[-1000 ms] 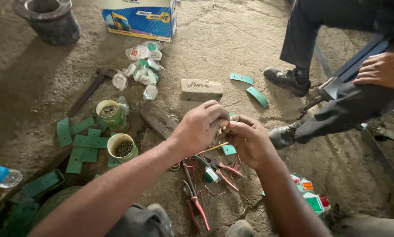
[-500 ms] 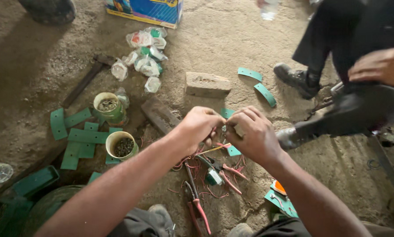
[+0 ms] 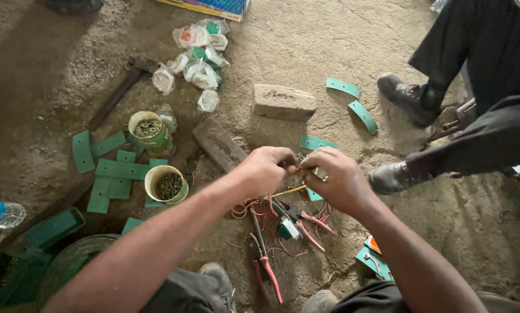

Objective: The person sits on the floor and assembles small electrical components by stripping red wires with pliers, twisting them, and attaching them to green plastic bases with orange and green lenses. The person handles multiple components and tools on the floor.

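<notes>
Left hand: our left hand (image 3: 264, 171) is clenched, fingertips pinched together against the right hand's; what it grips is too small and too hidden for us to tell.
Right hand: our right hand (image 3: 336, 177) is curled shut just beside the left, thumb and fingers meeting it over a small part that we cannot make out.
Thin yellow wire: a thin yellow wire (image 3: 289, 190) runs out from under our two hands, slanting down to the left.
Loose red wires: a tangle of loose red wires (image 3: 271, 217) lies on the floor directly below our hands.
Red-handled pliers: long red-handled metal pliers (image 3: 264, 255) lie among the wires, handles pointing toward us; a second red-handled tool (image 3: 306, 223) lies just to their right.
Tins: a round green tin of dark small parts (image 3: 166, 184) stands left of our left forearm; a second round green tin (image 3: 148, 132) stands beyond it.
Green strips: flat green metal strips (image 3: 121, 169) lie beside the tins, and curved green strips (image 3: 352, 104) lie farther off.
Wooden blocks: a pale rectangular wooden block (image 3: 283, 101) and a darker flat wooden block (image 3: 218, 144) lie beyond our hands.
Plastic bags: small clear plastic bags of parts (image 3: 196, 58) are heaped at the far side.
Other person: a seated person's black shoe (image 3: 394, 177) rests near our right hand.
Floor: rough concrete floor (image 3: 306, 46) carries everything.
</notes>
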